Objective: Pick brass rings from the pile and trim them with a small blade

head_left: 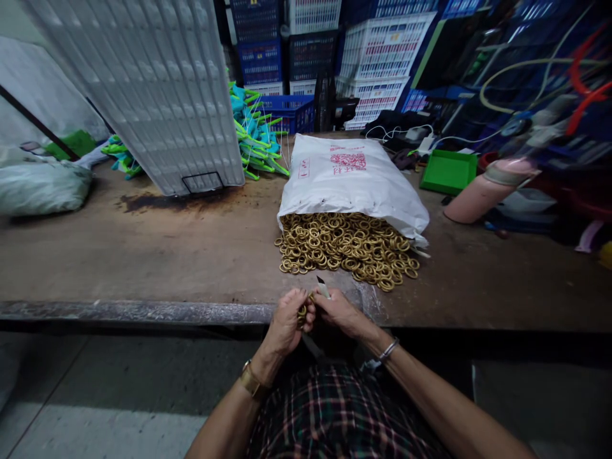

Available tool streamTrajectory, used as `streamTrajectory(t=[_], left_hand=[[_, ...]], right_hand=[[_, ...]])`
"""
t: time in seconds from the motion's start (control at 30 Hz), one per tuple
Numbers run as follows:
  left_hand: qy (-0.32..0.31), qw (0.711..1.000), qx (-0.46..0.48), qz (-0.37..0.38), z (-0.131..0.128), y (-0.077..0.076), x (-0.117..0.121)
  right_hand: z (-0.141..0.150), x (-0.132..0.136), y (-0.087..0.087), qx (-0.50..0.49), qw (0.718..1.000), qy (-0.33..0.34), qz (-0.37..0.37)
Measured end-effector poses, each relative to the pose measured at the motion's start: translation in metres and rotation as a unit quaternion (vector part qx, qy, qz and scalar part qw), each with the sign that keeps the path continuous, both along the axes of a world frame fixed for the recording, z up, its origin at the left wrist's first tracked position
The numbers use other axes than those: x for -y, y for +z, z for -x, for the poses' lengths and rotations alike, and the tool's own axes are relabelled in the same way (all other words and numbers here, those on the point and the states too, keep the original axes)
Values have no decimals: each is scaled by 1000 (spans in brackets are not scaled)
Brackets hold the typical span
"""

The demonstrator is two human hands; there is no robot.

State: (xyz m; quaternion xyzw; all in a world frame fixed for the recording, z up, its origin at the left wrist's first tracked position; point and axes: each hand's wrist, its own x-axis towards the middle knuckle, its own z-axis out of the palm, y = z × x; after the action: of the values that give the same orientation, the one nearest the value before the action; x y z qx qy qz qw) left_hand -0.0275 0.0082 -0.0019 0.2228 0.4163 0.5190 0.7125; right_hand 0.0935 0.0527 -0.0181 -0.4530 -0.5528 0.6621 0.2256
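My left hand (292, 319) is closed around several gold-coloured rings (301, 313), just off the table's front edge. Its fingertips meet those of my right hand (337, 311), which pinches at a ring between the two hands. A flat, pale knife-like blade (322, 288) with a dark slanted tip sticks up from my right hand; its lower end is hidden by the fingers. Beyond both hands, a heap of gold-coloured rings (344, 245) spills from the mouth of a white woven sack (315, 185) with red print, lying on its side.
The wooden table (201, 255) has a worn front edge. A tall ribbed translucent panel (167, 95) stands at the left, beside green and blue plastic pieces (258, 140). To the right are a green tray (449, 172) and a pink bottle (482, 191). Stacked crates (387, 48) line the back.
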Motion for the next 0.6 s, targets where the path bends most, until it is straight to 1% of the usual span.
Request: streamTrajectory(t=[0.07, 0.13, 0.27, 0.43, 0.6], left_hand=[[-2, 1000, -8, 3, 2, -1, 1], [0, 1000, -12, 7, 3, -3, 2], [8, 1000, -18, 11, 6, -8, 3], [28, 999, -17, 24, 5, -9, 2], [29, 999, 0, 35, 6, -10, 2]], right_hand=[[0, 0, -1, 2, 1000, -13, -16], [-1, -1, -2, 16, 998, -41, -39], [-4, -3, -1, 78, 986, -91, -114], [-6, -4, 5, 106, 976, -97, -165], [-5, -2, 10, 109, 974, -98, -175]])
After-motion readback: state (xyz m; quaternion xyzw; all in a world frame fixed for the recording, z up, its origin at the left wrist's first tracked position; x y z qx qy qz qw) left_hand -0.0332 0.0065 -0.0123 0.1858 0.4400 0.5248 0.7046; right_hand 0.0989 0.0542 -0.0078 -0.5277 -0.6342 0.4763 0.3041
